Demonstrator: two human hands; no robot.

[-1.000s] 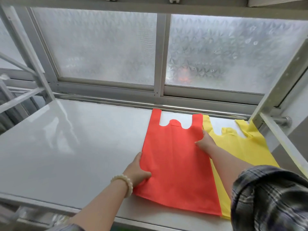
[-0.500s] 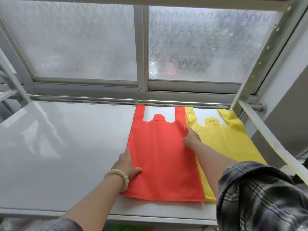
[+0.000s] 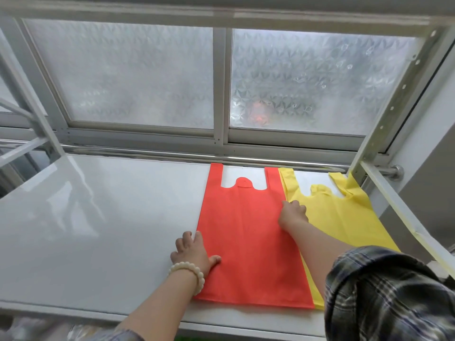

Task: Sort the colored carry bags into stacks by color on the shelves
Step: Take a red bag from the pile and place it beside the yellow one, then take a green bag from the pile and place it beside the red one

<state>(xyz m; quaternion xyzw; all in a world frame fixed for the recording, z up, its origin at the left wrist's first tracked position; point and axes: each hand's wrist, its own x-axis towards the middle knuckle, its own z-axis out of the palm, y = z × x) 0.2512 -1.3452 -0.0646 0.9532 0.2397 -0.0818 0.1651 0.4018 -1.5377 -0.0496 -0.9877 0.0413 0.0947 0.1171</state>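
Flat red-orange non-woven carry bag with cut-out handles: lying on glossy white shelf board, right of centre, handles toward far edge by frosted patterned window, bottom hem close to near edge. Flat yellow non-woven carry bag of same cut: lying just right of red-orange bag, its left margin tucked under red-orange bag's right edge, its far right handle bunched against perforated grey metal upright. Left hand, cream bead bracelet at wrist: resting on red-orange bag's left edge, fingers loosely extended along shelf, thumb pressed flat on fabric; nothing gripped. Right hand, plaid sleeve behind: set at red-orange bag's right edge where both bags meet, fingers bent over seam; pinching or merely pressing, cannot tell. Probable step: squaring red-orange bag as base of its own colour stack. Risks: light fabric on slick board likely to slide or skew under uneven push; overlap with yellow bag likely to drag both together and blur stack boundary; hem near front lip liable to slip off if pulled nearer.
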